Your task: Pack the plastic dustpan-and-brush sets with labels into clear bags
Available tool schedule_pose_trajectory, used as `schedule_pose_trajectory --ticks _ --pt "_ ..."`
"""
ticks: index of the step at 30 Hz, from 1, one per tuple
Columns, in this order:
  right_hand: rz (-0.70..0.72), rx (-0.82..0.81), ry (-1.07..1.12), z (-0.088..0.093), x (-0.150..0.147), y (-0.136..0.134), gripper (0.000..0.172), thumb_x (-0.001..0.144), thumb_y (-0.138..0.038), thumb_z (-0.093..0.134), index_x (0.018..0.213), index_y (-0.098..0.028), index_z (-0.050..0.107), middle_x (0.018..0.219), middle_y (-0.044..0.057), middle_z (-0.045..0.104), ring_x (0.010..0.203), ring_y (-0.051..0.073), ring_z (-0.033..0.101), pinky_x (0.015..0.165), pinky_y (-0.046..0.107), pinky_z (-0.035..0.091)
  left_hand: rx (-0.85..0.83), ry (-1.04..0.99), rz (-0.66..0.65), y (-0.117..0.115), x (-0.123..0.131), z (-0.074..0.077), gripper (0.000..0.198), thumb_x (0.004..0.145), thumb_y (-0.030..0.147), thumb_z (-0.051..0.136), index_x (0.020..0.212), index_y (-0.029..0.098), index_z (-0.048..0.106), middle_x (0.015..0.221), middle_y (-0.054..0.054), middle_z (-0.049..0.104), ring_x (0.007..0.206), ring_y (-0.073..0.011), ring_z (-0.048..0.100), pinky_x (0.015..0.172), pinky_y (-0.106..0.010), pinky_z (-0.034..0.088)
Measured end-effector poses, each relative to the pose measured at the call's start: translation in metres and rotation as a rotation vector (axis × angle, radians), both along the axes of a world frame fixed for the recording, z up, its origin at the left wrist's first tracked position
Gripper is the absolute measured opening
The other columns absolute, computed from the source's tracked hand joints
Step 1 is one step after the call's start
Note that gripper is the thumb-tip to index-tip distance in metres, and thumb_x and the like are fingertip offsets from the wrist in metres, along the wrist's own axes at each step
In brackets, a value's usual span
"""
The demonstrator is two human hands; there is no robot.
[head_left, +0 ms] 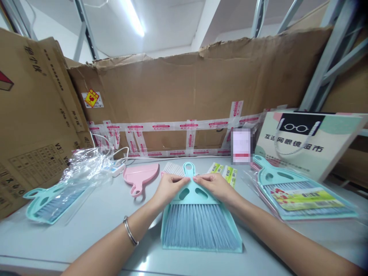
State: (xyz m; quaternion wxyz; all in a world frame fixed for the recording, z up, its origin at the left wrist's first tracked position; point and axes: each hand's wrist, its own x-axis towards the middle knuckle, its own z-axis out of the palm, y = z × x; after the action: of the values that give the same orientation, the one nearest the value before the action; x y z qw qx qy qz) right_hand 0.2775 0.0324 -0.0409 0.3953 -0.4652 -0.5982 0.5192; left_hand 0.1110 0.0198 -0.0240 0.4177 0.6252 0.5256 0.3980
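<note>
A teal brush-and-dustpan set lies flat on the grey table in front of me, bristles toward me. My left hand pinches the left side of its handle end. My right hand pinches the right side, fingertips nearly meeting at the handle loop. A silver bracelet sits on my left wrist.
A pink dustpan and pink brush bristles lie just beyond my hands. Another teal set in clear plastic lies at left. Bagged teal sets are stacked at right beside a paper bag. Labels and cardboard walls stand behind.
</note>
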Motion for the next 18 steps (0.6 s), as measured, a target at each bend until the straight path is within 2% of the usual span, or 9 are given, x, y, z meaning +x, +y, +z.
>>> schedule_pose_trajectory --ticks 3,8,11,13,14,16,18 --pt "-0.017 -0.007 -0.021 -0.001 0.0 0.001 0.035 0.059 -0.045 0.069 0.075 -0.014 0.073 0.058 0.001 0.066 0.053 0.013 0.053 0.051 0.024 0.038 -0.019 -0.015 -0.046 0.0 -0.001 -0.002 0.027 0.07 0.038 0.06 0.064 0.012 0.068 0.059 -0.001 0.059 0.056 -0.0109 0.048 0.056 -0.023 0.037" --pt "-0.054 -0.001 0.008 0.003 0.007 0.009 0.036 0.063 -0.046 0.067 0.082 -0.015 0.071 0.076 0.005 0.071 0.069 0.018 0.062 0.065 0.028 0.047 -0.129 -0.097 -0.242 -0.001 -0.005 -0.006 0.039 0.071 0.047 0.06 0.091 0.014 0.065 0.085 -0.005 0.065 0.076 -0.0151 0.054 0.071 -0.026 0.039" --pt "-0.052 0.032 0.024 0.007 0.029 0.026 0.035 0.073 -0.042 0.059 0.095 -0.016 0.066 0.093 0.008 0.069 0.086 0.019 0.063 0.075 0.029 0.049 -0.16 -0.079 -0.196 0.004 -0.012 -0.006 0.046 0.068 0.052 0.061 0.09 0.012 0.064 0.083 -0.005 0.064 0.075 -0.0168 0.055 0.069 -0.026 0.039" --pt "-0.185 0.167 -0.136 0.005 0.05 0.043 0.034 0.08 -0.038 0.052 0.104 -0.016 0.06 0.109 0.01 0.063 0.099 0.019 0.06 0.083 0.029 0.046 -0.161 -0.079 -0.1 0.01 -0.019 -0.005 0.048 0.066 0.053 0.063 0.091 0.012 0.063 0.083 -0.005 0.064 0.076 -0.0175 0.055 0.068 -0.026 0.039" --pt "-0.276 0.235 -0.313 0.002 0.06 0.052 0.034 0.081 -0.036 0.05 0.108 -0.016 0.057 0.114 0.012 0.06 0.102 0.019 0.058 0.086 0.03 0.044 -0.157 -0.095 -0.057 0.013 -0.023 -0.004 0.048 0.065 0.053 0.063 0.092 0.013 0.063 0.084 -0.005 0.064 0.077 -0.0177 0.055 0.068 -0.026 0.039" --pt "-0.374 0.254 -0.693 -0.005 0.077 0.07 0.035 0.08 -0.032 0.052 0.109 -0.013 0.055 0.115 0.016 0.058 0.105 0.022 0.056 0.089 0.031 0.042 -0.14 -0.148 -0.001 0.018 -0.03 -0.002 0.048 0.065 0.053 0.064 0.093 0.014 0.063 0.087 -0.004 0.065 0.079 -0.018 0.056 0.069 -0.026 0.04" --pt "-0.383 0.222 -0.85 -0.013 0.086 0.086 0.035 0.074 -0.031 0.06 0.103 -0.011 0.058 0.111 0.019 0.059 0.105 0.027 0.055 0.089 0.034 0.04 -0.118 -0.188 0.032 0.022 -0.035 -0.001 0.048 0.065 0.053 0.064 0.093 0.015 0.064 0.088 -0.004 0.065 0.079 -0.0181 0.056 0.07 -0.026 0.04"
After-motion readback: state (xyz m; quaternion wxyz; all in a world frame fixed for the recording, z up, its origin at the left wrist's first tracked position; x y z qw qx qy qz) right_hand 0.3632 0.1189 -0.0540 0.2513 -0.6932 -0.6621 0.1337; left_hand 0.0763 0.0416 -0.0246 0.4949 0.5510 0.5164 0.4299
